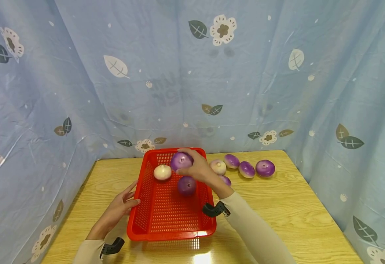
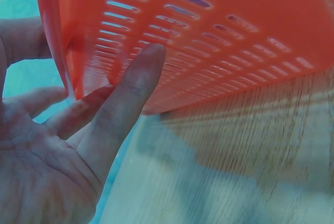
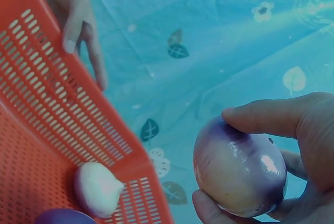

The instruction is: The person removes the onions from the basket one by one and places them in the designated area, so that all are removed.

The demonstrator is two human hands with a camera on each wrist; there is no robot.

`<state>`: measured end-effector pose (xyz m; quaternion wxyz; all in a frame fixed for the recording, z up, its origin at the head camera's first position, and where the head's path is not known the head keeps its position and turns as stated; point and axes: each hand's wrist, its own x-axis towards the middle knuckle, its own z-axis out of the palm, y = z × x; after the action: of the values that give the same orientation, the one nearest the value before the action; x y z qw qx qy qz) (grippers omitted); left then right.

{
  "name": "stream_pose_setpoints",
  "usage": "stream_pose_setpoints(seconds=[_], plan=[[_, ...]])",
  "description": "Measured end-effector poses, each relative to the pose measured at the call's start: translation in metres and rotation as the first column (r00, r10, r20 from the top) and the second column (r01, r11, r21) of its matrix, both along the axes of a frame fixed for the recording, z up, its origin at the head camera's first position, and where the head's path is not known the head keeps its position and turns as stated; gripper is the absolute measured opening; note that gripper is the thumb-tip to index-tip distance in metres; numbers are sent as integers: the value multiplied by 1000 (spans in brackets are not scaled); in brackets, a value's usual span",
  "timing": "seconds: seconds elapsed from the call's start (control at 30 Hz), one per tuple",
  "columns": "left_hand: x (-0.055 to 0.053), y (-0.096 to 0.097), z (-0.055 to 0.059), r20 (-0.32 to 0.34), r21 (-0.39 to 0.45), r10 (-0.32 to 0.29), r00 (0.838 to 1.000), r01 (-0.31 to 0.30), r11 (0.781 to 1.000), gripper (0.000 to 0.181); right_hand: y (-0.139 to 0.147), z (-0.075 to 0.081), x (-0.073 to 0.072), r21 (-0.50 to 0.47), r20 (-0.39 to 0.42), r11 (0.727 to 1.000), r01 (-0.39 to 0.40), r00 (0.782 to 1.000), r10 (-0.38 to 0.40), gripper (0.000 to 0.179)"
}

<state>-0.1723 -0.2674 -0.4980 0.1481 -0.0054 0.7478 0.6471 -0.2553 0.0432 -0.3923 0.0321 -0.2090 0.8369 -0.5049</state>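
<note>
Over the far part of the red plastic basket (image 1: 166, 212), my right hand (image 1: 197, 167) grips a purple-and-white turnip (image 1: 180, 161), thumb and fingers curved round its sides. In the right wrist view this turnip (image 3: 237, 169) looks glossy. Two turnips lie inside the basket: one with its white end up (image 1: 162, 172), one with its purple end up (image 1: 187, 186). At the basket's left side is my left hand (image 1: 121, 205), thumb at the rim. In the left wrist view, one straight finger (image 2: 138, 75) lies along the slotted outer wall (image 2: 250, 4).
Right of the basket, several more turnips lie on the wooden table (image 1: 278, 212), among them a pale one (image 1: 218, 167) and a purple one (image 1: 265, 168) farthest right. A pale blue curtain (image 1: 179, 91) with leaves and flowers hangs behind and along both sides.
</note>
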Motion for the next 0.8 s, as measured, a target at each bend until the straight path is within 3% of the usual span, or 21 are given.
stream_pose_setpoints(seconds=[0.27, 0.5, 0.8], plan=[[1, 0, 3, -15, -11, -4, 1000, 4, 1000, 78, 19, 5, 10, -45, 44, 998, 35, 999, -33, 69], [0, -2, 5, -33, -17, -30, 999, 30, 999, 79, 37, 1, 15, -113, 76, 992, 52, 996, -44, 70], [0, -1, 1, -15, -19, -3, 1000, 3, 1000, 77, 65, -4, 19, -7, 18, 995, 104, 994, -103, 73]])
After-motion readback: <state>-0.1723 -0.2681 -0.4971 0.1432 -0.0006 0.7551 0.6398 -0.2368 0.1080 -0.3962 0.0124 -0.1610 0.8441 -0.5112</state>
